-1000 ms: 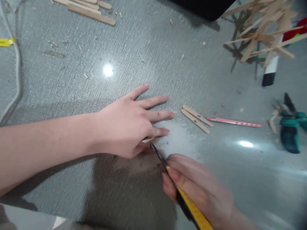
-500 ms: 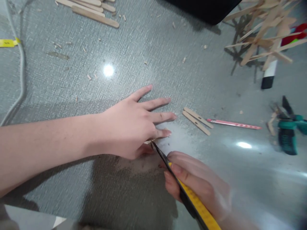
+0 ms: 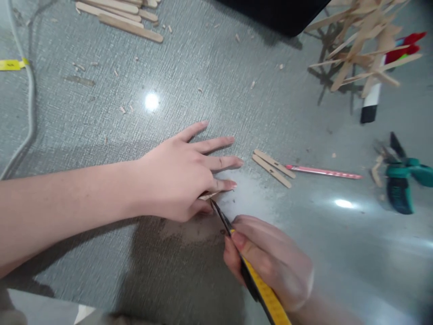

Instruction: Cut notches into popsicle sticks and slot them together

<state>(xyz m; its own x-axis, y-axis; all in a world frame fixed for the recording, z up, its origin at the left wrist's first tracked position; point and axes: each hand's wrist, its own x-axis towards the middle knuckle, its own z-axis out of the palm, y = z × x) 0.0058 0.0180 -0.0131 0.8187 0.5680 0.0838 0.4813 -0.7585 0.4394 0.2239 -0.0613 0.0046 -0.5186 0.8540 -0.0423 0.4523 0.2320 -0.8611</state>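
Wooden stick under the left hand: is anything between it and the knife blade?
Nothing visible. The knife in the right hand puts its blade tip against the exposed end of the wooden stick, beside the left hand, which covers the rest.

A craft workbench: wooden sticks [image 3: 118, 20], shavings, green pliers [image 3: 401, 183].

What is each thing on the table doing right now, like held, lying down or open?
Left hand: flat, fingers spread, pressing the small stick.
Right hand: closed around the yellow knife.
Yellow knife: blade out, tip at the small stick.
Two short sticks: lying flat, side by side.
Pink pencil: lying flat, untouched.
Green pliers: lying flat, too blurred to tell open or shut.
Stick model: standing, untouched.
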